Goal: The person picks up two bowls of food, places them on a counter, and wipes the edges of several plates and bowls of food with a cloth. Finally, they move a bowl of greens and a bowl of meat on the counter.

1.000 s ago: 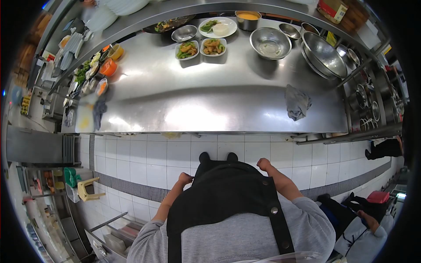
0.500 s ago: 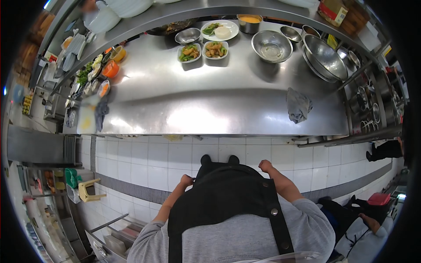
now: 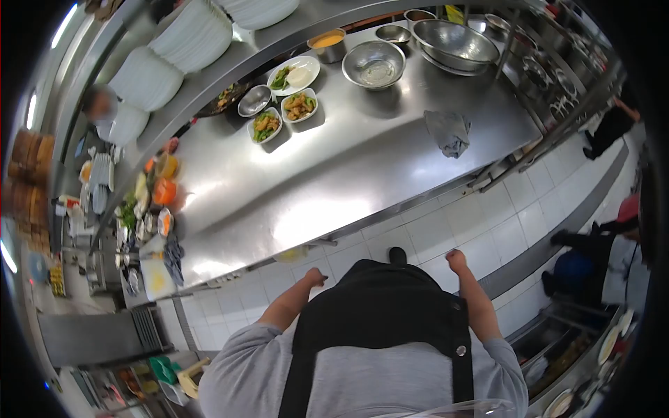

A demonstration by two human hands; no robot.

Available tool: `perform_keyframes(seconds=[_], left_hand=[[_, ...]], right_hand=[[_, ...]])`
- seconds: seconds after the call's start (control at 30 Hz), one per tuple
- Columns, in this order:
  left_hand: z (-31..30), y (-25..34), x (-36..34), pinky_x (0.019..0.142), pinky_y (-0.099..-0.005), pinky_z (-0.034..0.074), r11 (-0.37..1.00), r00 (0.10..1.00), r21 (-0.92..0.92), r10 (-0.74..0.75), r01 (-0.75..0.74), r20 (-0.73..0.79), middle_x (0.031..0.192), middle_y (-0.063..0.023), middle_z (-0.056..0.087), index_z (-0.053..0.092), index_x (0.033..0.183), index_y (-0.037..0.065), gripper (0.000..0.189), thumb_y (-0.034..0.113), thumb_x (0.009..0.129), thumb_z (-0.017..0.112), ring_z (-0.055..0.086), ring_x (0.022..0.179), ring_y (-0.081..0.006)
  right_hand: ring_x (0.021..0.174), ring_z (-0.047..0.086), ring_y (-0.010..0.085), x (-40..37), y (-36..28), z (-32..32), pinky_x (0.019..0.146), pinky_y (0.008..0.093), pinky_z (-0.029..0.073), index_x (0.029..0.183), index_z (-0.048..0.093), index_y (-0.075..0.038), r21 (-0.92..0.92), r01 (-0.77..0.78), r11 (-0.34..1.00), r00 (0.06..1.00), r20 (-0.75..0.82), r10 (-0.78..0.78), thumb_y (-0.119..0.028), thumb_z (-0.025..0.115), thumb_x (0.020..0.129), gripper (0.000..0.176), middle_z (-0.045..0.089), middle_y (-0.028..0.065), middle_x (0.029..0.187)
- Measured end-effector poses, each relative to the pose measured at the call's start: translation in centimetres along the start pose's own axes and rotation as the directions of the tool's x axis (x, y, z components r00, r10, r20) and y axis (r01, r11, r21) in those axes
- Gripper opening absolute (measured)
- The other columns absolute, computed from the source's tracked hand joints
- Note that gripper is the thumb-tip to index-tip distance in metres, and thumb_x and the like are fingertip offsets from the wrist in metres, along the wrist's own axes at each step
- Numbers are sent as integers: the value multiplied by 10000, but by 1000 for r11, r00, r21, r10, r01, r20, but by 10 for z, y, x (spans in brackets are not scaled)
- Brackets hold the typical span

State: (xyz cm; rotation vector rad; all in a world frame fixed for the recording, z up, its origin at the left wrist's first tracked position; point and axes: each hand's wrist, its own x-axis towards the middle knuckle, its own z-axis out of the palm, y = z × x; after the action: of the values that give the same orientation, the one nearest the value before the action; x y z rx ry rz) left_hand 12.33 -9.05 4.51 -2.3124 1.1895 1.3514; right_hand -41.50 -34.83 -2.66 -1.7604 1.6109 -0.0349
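Observation:
My left hand (image 3: pixel 314 277) hangs at my waist in front of the counter, its fingers closed. A small dark bit shows at its fingertips, too small to name. My right hand (image 3: pixel 456 260) is curled into a fist on the other side of my apron (image 3: pixel 376 317), with nothing seen in it. Neither hand touches the steel counter (image 3: pixel 293 181). On it stand two square bowls of cooked food, the nearer one (image 3: pixel 265 127) beside the other (image 3: pixel 299 106). Behind them are a white plate (image 3: pixel 302 75) with greens and a small metal bowl (image 3: pixel 255 101).
A grey cloth (image 3: pixel 448 132) lies on the counter's right part, near a large steel bowl (image 3: pixel 374 64) and a pot of orange liquid (image 3: pixel 327 46). Garnish containers (image 3: pixel 164 191) and a cutting board (image 3: pixel 157 279) stand at the left end. Another person (image 3: pixel 613 125) is at far right.
My view has turned and shifted left, so the counter now slants up to the right. Both hands have moved along with my body; the dishes stay where they were on the counter.

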Motion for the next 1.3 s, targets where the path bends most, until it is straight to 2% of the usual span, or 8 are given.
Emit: perform_keyframes(seconds=[0.17,0.23,0.3,0.63,0.97,1.03,1.1,1.3], left_hand=[[-63,8,59,610,-362,541,977,979,110,172,-184,113,606,-106,669,675,626,28,408,397,801,680,667,577,-210],[-70,29,69,569,-333,548,944,955,183,248,-276,160,639,-116,675,693,741,-18,346,315,833,681,664,548,-189],[-71,51,76,595,-354,554,942,952,184,250,-282,177,665,-140,679,685,748,-42,342,293,816,677,679,599,-227],[50,198,52,805,-417,535,604,792,513,496,-610,357,1030,-252,661,709,918,-23,257,77,694,634,661,957,-368],[156,252,24,782,-424,531,89,542,591,525,-802,656,978,-176,690,732,843,75,228,241,702,669,664,898,-345],[137,269,0,816,-448,507,365,578,449,507,-816,639,985,-198,686,742,894,87,354,361,672,720,654,898,-344],[151,279,37,860,-445,498,102,710,705,169,-702,683,1108,-190,657,739,945,94,396,376,666,726,629,988,-357],[225,358,-5,810,-420,518,-123,581,621,253,-774,774,1046,-165,679,727,957,77,348,326,716,699,654,945,-318]], right_hand=[[760,643,345,-156,64,54,646,442,498,736,660,-40,131,-226,965,955,-166,246,-139,604,735,114,669,180,799],[735,631,352,-218,131,111,600,447,467,722,648,-37,-482,239,843,968,49,-246,-152,623,691,122,650,190,761],[801,638,385,-302,120,145,704,488,500,777,681,-62,-29,-186,982,982,-25,185,-233,592,801,194,663,187,803],[797,637,398,-493,34,216,721,492,501,831,683,-26,170,-508,844,860,155,486,-269,630,798,250,673,207,835],[802,644,387,-523,27,253,725,482,507,834,682,-22,323,-561,762,808,17,588,-268,656,784,252,675,213,845],[803,645,384,-516,41,251,726,480,509,834,682,-21,325,-577,750,773,-80,629,-268,661,781,253,676,214,847],[849,648,368,-519,44,208,747,463,511,863,685,-36,561,-511,651,700,-166,694,-275,672,769,257,681,198,883],[894,656,306,-596,124,146,805,399,512,985,684,-67,751,-439,493,407,-323,854,-230,659,792,253,691,145,923]])
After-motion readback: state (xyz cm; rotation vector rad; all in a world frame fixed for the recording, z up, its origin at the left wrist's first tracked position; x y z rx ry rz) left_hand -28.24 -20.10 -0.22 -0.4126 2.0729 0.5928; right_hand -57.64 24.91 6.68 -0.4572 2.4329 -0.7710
